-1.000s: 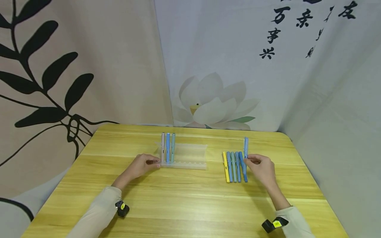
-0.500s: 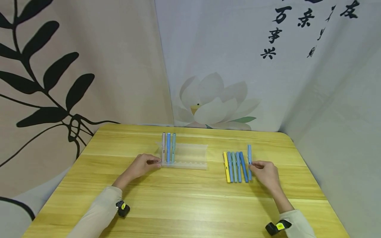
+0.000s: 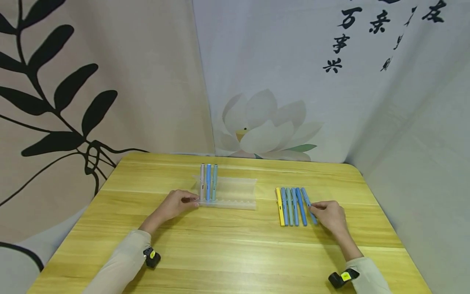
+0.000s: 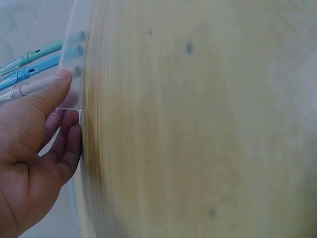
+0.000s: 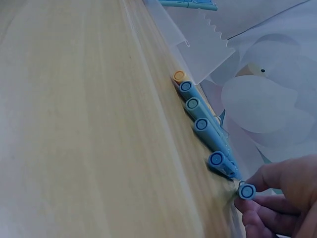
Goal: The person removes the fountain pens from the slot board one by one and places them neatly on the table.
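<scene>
My left hand (image 3: 180,204) pinches the left end of a clear pen rack (image 3: 235,205) between thumb and fingers. Three pens stand in the rack's left slots: a pale pinkish one (image 3: 202,181), a blue one (image 3: 208,181) and a green one (image 3: 214,181). On the right, my right hand (image 3: 328,216) pinches a light blue pen (image 3: 305,197), which lies at a slant by the right end of a row of pens. That row holds a yellow pen (image 3: 280,207), several blue ones and a green pen (image 3: 289,207). In the right wrist view the pinched pen's end (image 5: 246,191) shows between thumb and fingers.
The wooden table (image 3: 227,249) carries the rack and the pen row, with bare wood between them. Behind its far edge hangs a curtain (image 3: 271,73) printed with a lotus and writing.
My right hand has moved slightly right and down. The light blue pen, raised above the row before, now lies slanted at its right end. My left hand stays on the rack.
</scene>
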